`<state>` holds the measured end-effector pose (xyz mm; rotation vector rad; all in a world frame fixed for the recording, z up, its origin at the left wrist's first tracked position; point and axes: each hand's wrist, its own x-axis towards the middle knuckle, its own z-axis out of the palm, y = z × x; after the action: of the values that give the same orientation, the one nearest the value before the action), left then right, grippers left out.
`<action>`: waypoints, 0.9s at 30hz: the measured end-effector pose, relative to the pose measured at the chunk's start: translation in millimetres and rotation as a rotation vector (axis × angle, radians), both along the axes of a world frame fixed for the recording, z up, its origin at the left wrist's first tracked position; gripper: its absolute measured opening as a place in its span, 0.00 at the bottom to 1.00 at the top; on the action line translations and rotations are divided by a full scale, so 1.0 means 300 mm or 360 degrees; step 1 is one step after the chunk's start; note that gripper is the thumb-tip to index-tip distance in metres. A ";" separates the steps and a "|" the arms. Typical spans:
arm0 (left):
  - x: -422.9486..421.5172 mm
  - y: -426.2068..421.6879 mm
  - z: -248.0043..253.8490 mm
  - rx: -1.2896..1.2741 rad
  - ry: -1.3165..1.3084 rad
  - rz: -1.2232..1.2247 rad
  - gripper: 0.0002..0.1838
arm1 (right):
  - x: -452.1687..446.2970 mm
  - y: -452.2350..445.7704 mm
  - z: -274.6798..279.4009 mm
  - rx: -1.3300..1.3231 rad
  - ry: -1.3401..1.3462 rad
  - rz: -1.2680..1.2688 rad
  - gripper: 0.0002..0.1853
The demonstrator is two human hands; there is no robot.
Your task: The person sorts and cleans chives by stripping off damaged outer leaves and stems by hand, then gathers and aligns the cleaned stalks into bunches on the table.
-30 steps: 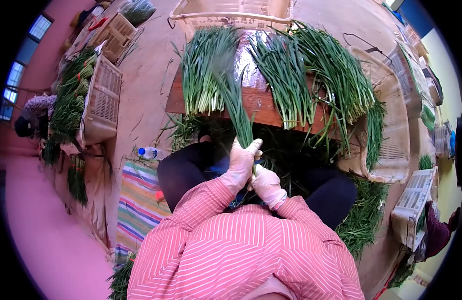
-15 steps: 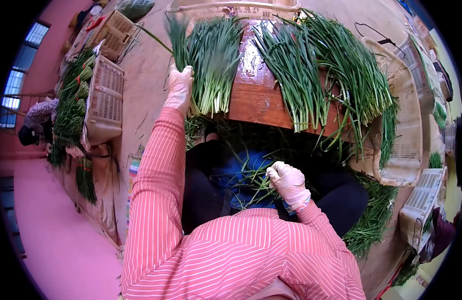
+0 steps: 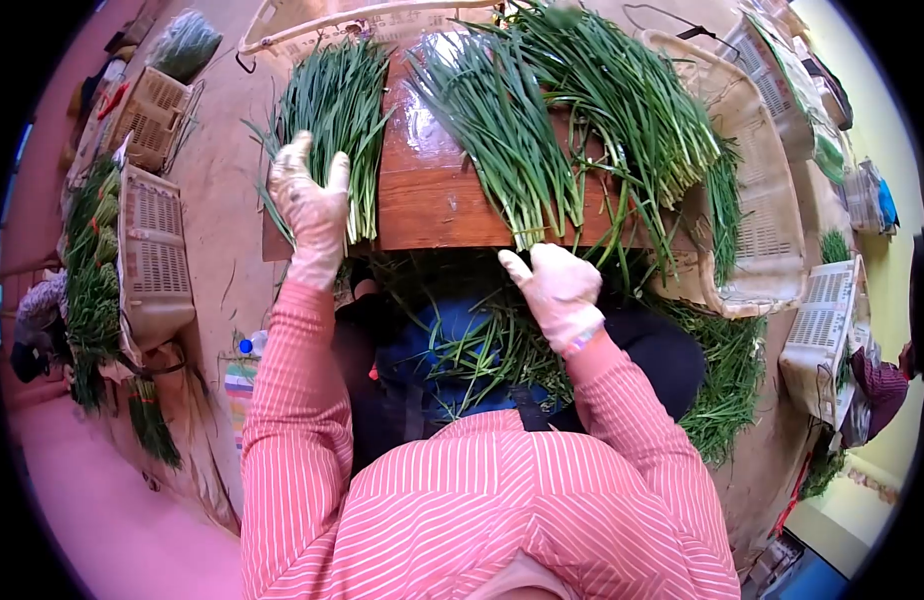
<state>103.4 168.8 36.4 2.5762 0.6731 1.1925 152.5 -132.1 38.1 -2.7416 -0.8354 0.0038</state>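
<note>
My left hand [image 3: 310,205], in a pale glove, is open with fingers spread against the near left part of a pile of garlic chives [image 3: 337,110] on the wooden table [image 3: 432,205]. At the table's near edge, my gloved right hand [image 3: 562,290] is at the pale stem ends of the middle pile of garlic chives [image 3: 497,140]. Its thumb stands apart from its fingers, which are partly curled; no chives show firmly held. A larger pile of garlic chives [image 3: 622,100] lies to the right. Loose trimmings [image 3: 472,350] rest on the blue cloth [image 3: 402,360] over my lap.
A plastic basket [image 3: 772,220] stands right of the table, another basket [image 3: 372,22] behind it. Cut leaves [image 3: 727,390] heap on the floor at right. To the left, bundled chives [image 3: 92,260] lie beside a crate [image 3: 152,250]; a person [image 3: 42,310] is beyond them.
My left hand has let go of the chives it held upright and opened over the left pile. My right hand has moved from my lap up to the middle pile's stem ends. The view has shifted right.
</note>
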 end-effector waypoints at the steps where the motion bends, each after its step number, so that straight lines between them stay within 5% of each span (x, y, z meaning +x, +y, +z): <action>1: -0.002 -0.062 0.007 -0.0427 -0.0188 -0.0231 0.22 | 0.018 0.021 -0.021 -0.0067 0.0089 -0.0010 0.26; 2: -0.016 -0.098 -0.040 -0.0652 -0.0203 -0.0340 0.19 | 0.033 0.032 -0.050 -0.0119 0.0086 0.0032 0.25; 3: -0.023 -0.177 -0.041 -0.1339 -0.0405 -0.0560 0.14 | 0.047 0.032 -0.117 0.0003 -0.0003 0.0060 0.23; 5: -0.063 -0.291 -0.013 -0.1814 -0.0188 -0.0625 0.10 | 0.045 0.026 -0.142 0.0126 -0.0100 0.0092 0.21; 8: -0.110 -0.410 0.013 -0.2498 0.0318 -0.0616 0.15 | -0.030 0.000 -0.048 0.0195 0.0177 0.0176 0.20; 12: -0.138 -0.502 -0.080 -0.3548 0.0444 -0.1012 0.19 | -0.182 -0.073 0.049 0.0612 0.0890 0.0394 0.17; 13: -0.155 -0.528 -0.077 -0.3551 0.0426 -0.1019 0.21 | -0.202 -0.094 0.094 0.0478 0.1519 0.0205 0.19; 14: -0.167 -0.537 -0.082 -0.3563 0.0494 -0.0971 0.21 | -0.206 -0.110 0.093 0.0371 0.1705 0.0138 0.16; 18: -0.201 -0.584 -0.076 -0.3300 0.0359 -0.1029 0.18 | -0.231 -0.089 0.040 0.1096 0.1723 -0.0164 0.14; 20: -0.214 -0.597 -0.028 -0.3369 0.0352 -0.1055 0.17 | -0.223 -0.095 0.017 0.1373 0.2062 -0.0301 0.16; 23: -0.202 -0.587 -0.052 -0.2822 0.0059 -0.0575 0.11 | -0.213 -0.132 -0.023 0.1345 0.2269 -0.0420 0.18; 24: -0.204 -0.569 -0.040 -0.2714 -0.0064 -0.0581 0.11 | -0.210 -0.150 -0.089 0.1064 0.2253 -0.0477 0.21; 26: -0.189 -0.510 -0.004 -0.2718 -0.0166 -0.0458 0.14 | -0.203 -0.230 -0.227 -0.0433 0.1009 0.0380 0.20; 27: -0.189 -0.488 0.028 -0.2805 -0.0228 -0.0502 0.15 | -0.216 -0.247 -0.206 -0.0519 0.0903 0.0237 0.20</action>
<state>46.6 22.3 44.7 0.9970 0.6985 0.2485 87.8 -206.1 -23.7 -2.7128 -0.9191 0.9734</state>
